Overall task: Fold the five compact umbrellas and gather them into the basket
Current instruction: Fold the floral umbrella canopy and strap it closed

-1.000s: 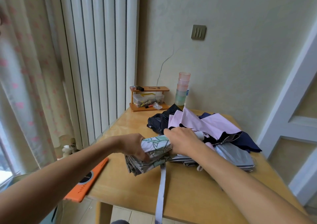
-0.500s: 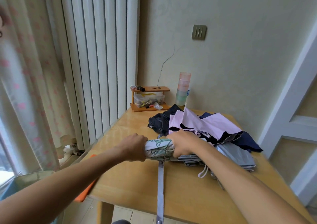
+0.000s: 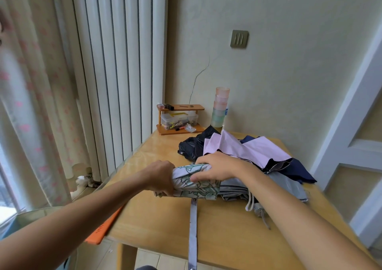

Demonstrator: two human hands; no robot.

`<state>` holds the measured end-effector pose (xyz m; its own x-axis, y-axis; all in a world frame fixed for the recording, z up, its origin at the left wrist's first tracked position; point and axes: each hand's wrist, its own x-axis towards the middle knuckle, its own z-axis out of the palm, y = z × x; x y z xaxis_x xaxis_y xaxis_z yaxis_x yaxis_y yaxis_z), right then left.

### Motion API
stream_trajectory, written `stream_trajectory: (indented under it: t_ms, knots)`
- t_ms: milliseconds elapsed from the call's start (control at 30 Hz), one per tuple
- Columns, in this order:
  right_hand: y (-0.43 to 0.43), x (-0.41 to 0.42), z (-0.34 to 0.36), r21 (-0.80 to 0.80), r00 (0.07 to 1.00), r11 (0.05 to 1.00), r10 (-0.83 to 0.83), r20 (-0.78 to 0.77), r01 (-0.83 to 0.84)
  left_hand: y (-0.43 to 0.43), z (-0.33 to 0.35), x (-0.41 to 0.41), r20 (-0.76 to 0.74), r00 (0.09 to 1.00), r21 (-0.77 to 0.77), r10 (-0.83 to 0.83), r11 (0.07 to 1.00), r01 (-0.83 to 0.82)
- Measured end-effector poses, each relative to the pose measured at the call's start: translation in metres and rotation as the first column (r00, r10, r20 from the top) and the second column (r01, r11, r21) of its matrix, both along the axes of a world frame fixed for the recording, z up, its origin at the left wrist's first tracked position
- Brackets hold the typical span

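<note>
A white umbrella with a green leaf print (image 3: pixel 192 184) lies rolled up on the wooden table (image 3: pixel 157 222). My left hand (image 3: pixel 160 176) grips its left end, and my right hand (image 3: pixel 215 169) wraps over its middle. Its grey closing strap (image 3: pixel 193 226) trails toward the table's front edge. Behind my right hand lie a pink umbrella (image 3: pixel 248 150), a black one (image 3: pixel 192 145), a navy one (image 3: pixel 299 170) and a grey one (image 3: pixel 289 187), all loose and unfolded. At the lower left, the pale rim of a container (image 3: pixel 35 213) shows; I cannot tell whether it is the basket.
A small wooden shelf (image 3: pixel 179 118) with a clear box stands at the table's back corner, next to a stack of coloured cups (image 3: pixel 220 107). An orange flat object (image 3: pixel 104 229) sticks out under the table's left edge. Radiator and curtain are on the left, a door on the right.
Both hands have rolled the leaf-print canopy tighter into a compact bundle. My left hand moved from under the fabric to grip its left end, and the strap now lies straighter.
</note>
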<state>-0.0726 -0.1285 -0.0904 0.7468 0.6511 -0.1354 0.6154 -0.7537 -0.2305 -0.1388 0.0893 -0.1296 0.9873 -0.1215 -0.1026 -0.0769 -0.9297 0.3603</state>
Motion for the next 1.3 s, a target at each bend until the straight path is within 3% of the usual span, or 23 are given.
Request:
stream_trajectory:
  t_ms: [167,300,367,433,500,567,667,767,867,967,1033,1100,1167,1233,1300]
  knots:
    - [-0.017,0.007,-0.001,0.182,0.997,0.980,0.074,0.005,-0.074,0.009,-0.002,0.002,-0.054,0.998,-0.052,0.021,0.998,-0.023]
    - [-0.017,0.008,-0.008,0.294,0.955,0.921,0.191,0.228,-0.254,0.007,-0.002,0.005,-0.098,0.995,-0.062,0.031,0.997,-0.037]
    - [-0.014,0.008,-0.015,0.198,0.845,0.902,0.258,0.468,-0.385,0.007,-0.003,0.006,-0.134,0.990,-0.090,0.035,0.995,-0.047]
    - [-0.015,0.010,-0.020,-0.009,0.575,0.892,0.299,0.762,-0.451,0.009,-0.005,0.006,-0.161,0.986,-0.104,0.042,0.993,-0.059]
    - [-0.019,0.009,-0.021,-0.140,0.391,0.903,0.310,0.867,-0.406,0.012,-0.005,0.006,-0.177,0.983,-0.098,0.041,0.993,-0.059]
    - [-0.021,0.008,-0.023,-0.162,0.316,0.910,0.293,0.903,-0.381,0.012,-0.003,0.004,-0.182,0.983,-0.089,0.035,0.995,-0.051]
    - [-0.023,0.008,-0.027,-0.161,0.286,0.889,0.302,0.909,-0.428,0.013,-0.001,0.004,-0.182,0.983,-0.095,0.040,0.994,-0.058]
    - [-0.023,0.009,-0.029,-0.161,0.327,0.872,0.337,0.883,-0.462,0.015,-0.002,0.005,-0.178,0.982,-0.114,0.065,0.990,-0.086]
    - [-0.024,0.013,-0.030,-0.146,0.431,0.876,0.364,0.826,-0.460,0.016,-0.005,0.005,-0.164,0.984,-0.101,0.073,0.991,-0.090]
    - [-0.026,0.009,-0.021,-0.083,0.664,0.908,0.360,0.656,-0.410,0.012,-0.007,0.003,-0.118,0.990,-0.029,0.081,0.996,-0.085]
    - [-0.022,0.006,-0.015,0.049,0.830,0.954,0.231,0.508,-0.295,0.007,-0.008,0.001,-0.089,0.993,0.024,0.075,0.997,-0.073]
    - [-0.012,0.002,-0.010,0.222,0.925,0.956,0.103,0.366,-0.194,0.002,-0.007,0.001,-0.076,0.996,0.045,0.055,0.998,-0.052]
    - [0.000,-0.002,-0.007,0.306,0.969,0.938,0.099,0.224,-0.166,-0.006,-0.004,0.001,-0.051,0.998,0.075,0.038,0.997,-0.034]
    - [0.012,-0.009,-0.006,0.206,0.981,0.961,0.164,0.101,-0.182,-0.014,-0.001,0.002,-0.012,1.000,0.089,0.026,0.996,-0.025]
    - [0.017,-0.015,-0.009,0.043,0.970,0.974,0.217,0.107,-0.222,-0.018,0.002,0.002,0.015,1.000,0.066,0.021,0.998,-0.022]
